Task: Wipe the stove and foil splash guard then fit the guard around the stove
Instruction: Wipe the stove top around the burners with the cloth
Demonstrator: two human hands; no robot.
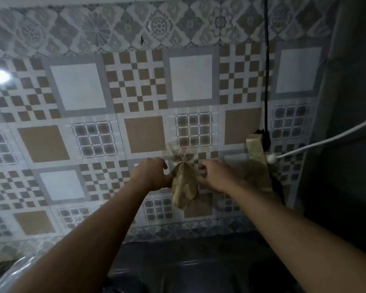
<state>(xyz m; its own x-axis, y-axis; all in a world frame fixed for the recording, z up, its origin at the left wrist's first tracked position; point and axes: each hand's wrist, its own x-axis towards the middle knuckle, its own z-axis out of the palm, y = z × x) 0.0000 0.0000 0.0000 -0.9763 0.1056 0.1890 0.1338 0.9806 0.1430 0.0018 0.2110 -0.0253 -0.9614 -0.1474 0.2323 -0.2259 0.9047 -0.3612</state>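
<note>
Black and shiny, the tabletop (pixel 178 263) lies lowest, right under the arms. It is too dark to tell if this is the stove. Silver foil (pixel 13 272) shows at the bottom left corner, just beside the left arm and well below the hands.

Both arms reach up to the wall. The left hand (pixel 151 174) has its grip closed on the left edge of a cloth (pixel 185 189), thumb pressed to it and fingers curled. The right hand (pixel 217 176) has its grip closed on the right edge, fingers curled in too.

The cloth is tan and crumpled. It hangs between the two hands against the tiles (pixel 78 87), bunched at its top and wider lower down. What holds it up is too blurry to tell.

A wood block (pixel 257 153) sits on the wall just right of the right hand. A black cord (pixel 267 81) runs down the wall to the block. A white cord (pixel 325 140) comes in from the right and ends beside the block.
</note>
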